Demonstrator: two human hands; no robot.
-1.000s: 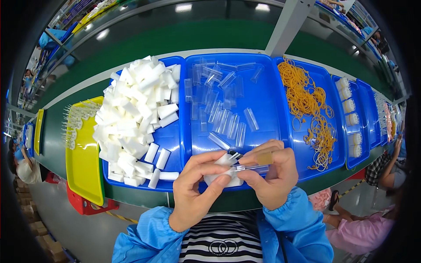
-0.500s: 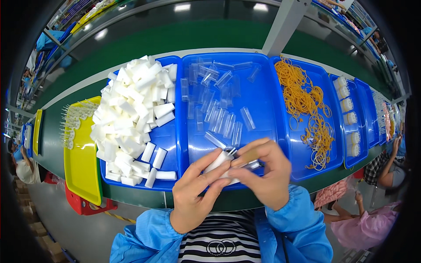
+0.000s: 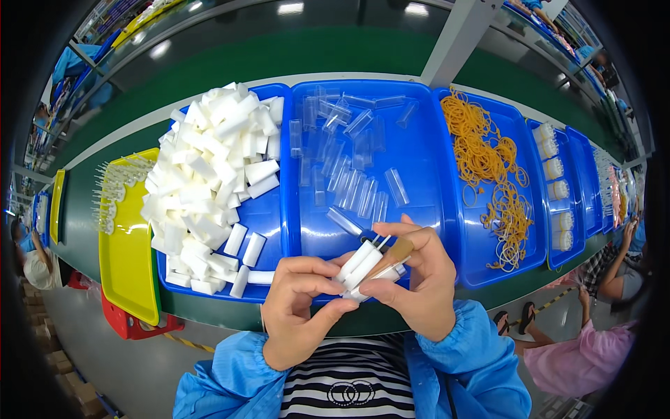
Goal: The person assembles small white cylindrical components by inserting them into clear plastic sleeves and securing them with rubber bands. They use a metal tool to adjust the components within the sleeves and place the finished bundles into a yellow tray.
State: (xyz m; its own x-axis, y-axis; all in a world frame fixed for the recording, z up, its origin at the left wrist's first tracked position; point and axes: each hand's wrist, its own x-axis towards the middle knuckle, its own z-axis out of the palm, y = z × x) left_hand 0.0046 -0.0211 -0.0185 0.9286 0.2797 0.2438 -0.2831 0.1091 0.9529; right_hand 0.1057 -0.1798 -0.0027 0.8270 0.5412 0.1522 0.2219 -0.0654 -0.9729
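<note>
Above the front edge of the middle blue tray, my left hand (image 3: 299, 307) and my right hand (image 3: 423, 285) meet around a small bundle of white foam pieces (image 3: 361, 264). Thin metal pins stick up from the bundle's far end. My left fingertips and thumb pinch its near left side. On the right, my thumb and fingers close around the other side, and a tan cover (image 3: 399, 251) shows at the index finger. My fingers hide part of the bundle. Clear plastic tubes (image 3: 396, 187) lie just beyond, in the middle blue tray (image 3: 419, 140).
Left of the middle tray, white foam pieces (image 3: 209, 167) are heaped in another blue tray. A yellow tray (image 3: 129, 258) holds white pinned parts (image 3: 115, 181). Orange rubber bands (image 3: 481, 146) fill a tray at right, beside one with white bundles (image 3: 553, 167). A grey post (image 3: 457, 45) rises behind.
The bundle has turned so its white pieces and pins show more plainly. My left hand has shifted slightly left, and its fingers have drawn back from the bundle's top.
</note>
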